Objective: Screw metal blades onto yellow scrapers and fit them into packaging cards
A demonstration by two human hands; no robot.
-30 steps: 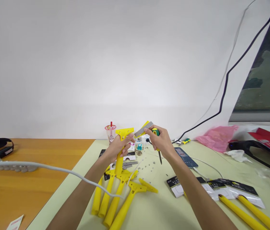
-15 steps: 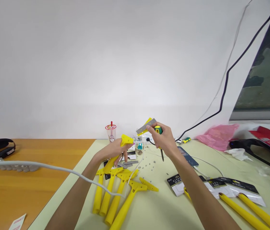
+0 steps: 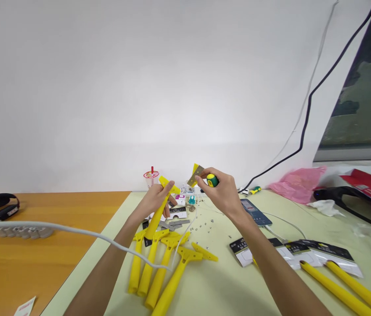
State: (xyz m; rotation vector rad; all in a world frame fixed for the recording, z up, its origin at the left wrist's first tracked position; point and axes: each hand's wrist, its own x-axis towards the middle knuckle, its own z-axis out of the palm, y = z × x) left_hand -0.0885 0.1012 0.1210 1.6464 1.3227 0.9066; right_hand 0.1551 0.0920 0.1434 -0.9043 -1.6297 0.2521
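Observation:
My left hand (image 3: 154,199) is closed round a yellow scraper handle (image 3: 155,221), its T-shaped head tilted up beside the thumb. In my right hand (image 3: 223,191), thumb and fingers pinch a flat grey scraper blade (image 3: 196,175) with a yellow plastic clamp piece (image 3: 195,167) behind it. The same hand keeps a green-and-yellow screwdriver (image 3: 212,180) tucked against the palm; its shaft is hidden. The blade and the handle's head are apart. Below my left hand, several more yellow scraper handles (image 3: 168,281) lie side by side, with a loose yellow clamp piece (image 3: 205,253) at their right.
Small screws (image 3: 200,228) are scattered mid-table, near loose grey blades (image 3: 178,223). A phone (image 3: 256,213), packaging cards (image 3: 323,254) and yellow tubes (image 3: 340,289) lie right. A lidded cup (image 3: 151,177) stands at the back. A white cable (image 3: 106,239) crosses in front.
My left hand has turned the scraper handle more upright, its thumb now on the head. The right hand has moved slightly left and rotated the blade and clamp piece more steeply.

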